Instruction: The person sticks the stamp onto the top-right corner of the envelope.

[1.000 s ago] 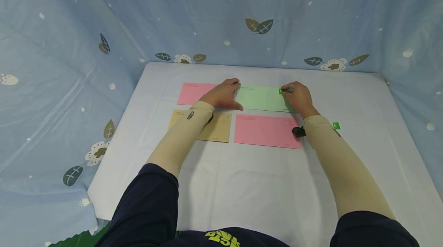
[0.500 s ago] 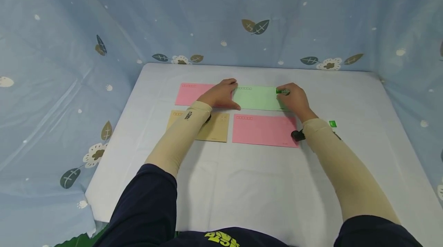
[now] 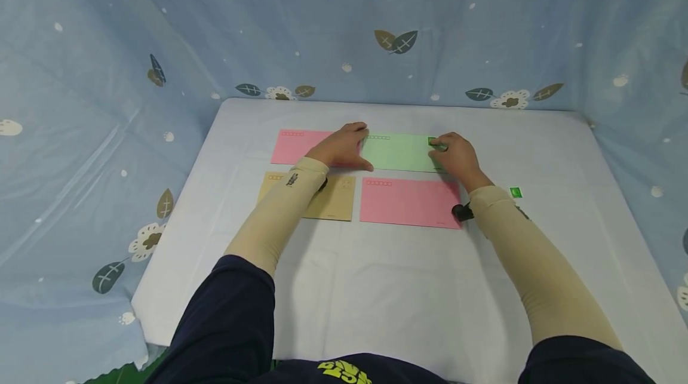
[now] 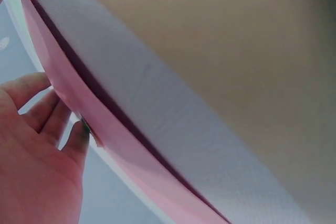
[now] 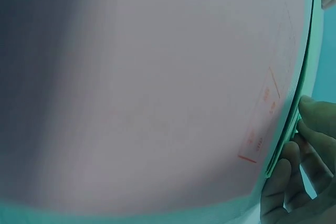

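My left hand (image 3: 344,146) rests with spread fingers across the right end of the far pink envelope (image 3: 298,146), its thumb and fingertips at the left edge of the green envelope (image 3: 403,154). My right hand (image 3: 457,157) is at the top right corner of the green envelope, its fingers pinching a small green stamp (image 3: 432,141) low against the paper. The fingers hide part of the stamp. In the right wrist view, the thumb and fingers of the right hand (image 5: 310,156) lie close together along the green envelope's edge (image 5: 315,51).
Closer to me lie a tan envelope (image 3: 328,208), partly under the left forearm, and a near pink envelope (image 3: 408,202). Another green stamp (image 3: 516,192) lies right of the right forearm. A white-covered table (image 3: 376,288) stands against patterned blue cloth (image 3: 344,25).
The right hand has lowered the stamp onto the green envelope's corner, and its fingers now sit slightly lower. The left hand keeps its place. The head view has shifted a little.
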`<state>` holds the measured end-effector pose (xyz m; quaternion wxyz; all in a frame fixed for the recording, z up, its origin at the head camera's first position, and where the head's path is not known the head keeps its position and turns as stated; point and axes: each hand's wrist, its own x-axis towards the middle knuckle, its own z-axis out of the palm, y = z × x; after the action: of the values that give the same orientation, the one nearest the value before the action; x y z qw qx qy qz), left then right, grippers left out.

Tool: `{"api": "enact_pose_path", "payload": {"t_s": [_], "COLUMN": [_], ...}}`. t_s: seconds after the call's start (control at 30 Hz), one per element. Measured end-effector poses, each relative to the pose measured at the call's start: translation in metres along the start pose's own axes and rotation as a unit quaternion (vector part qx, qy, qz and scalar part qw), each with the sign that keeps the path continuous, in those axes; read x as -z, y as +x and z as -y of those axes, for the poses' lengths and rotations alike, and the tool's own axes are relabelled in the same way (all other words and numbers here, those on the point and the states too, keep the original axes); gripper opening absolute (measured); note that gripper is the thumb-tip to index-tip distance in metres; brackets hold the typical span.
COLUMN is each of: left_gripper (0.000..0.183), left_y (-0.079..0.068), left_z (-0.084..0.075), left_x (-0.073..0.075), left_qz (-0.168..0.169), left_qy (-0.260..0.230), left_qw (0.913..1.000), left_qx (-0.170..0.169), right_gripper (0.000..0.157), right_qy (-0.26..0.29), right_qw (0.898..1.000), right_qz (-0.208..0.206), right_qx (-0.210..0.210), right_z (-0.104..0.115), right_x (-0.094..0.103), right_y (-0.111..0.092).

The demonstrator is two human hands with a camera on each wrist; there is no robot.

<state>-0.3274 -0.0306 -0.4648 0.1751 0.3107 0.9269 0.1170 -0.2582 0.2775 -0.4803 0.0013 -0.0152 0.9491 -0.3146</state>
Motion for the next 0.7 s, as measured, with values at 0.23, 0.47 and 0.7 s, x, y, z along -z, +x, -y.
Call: {"api": "enact_pose_path", "payload": {"t_s": [0.23,0.47,0.7], "left_gripper": [0.114,0.114,0.114], "left_y": [0.003,0.0039,0.0032], "left_z": [0.0016,0.0007,0.0013], "left_x": [-0.0037,-0.0039,-0.0032], "left_qz": [-0.006,-0.008,-0.012], "left_qy": [-0.001,-0.003,-0.007], "left_qw": [1.0,0.9999,0.9999], "left_qx": [0.006,0.009,0.004], "right_gripper": [0.04,0.039,0.039], "right_qy": [-0.004,-0.006,-0.007], "right_qw": [1.0,1.0,1.0], "right_qz": [0.012,0.011,0.009], "right_qx": [0.0,0.003,-0.002], "right_z": [0.0036,0.0031,0.004], "right_x": [0.0015,0.0017,0.0014], "right_y": [-0.0009,-0.0013,-0.0022]}}
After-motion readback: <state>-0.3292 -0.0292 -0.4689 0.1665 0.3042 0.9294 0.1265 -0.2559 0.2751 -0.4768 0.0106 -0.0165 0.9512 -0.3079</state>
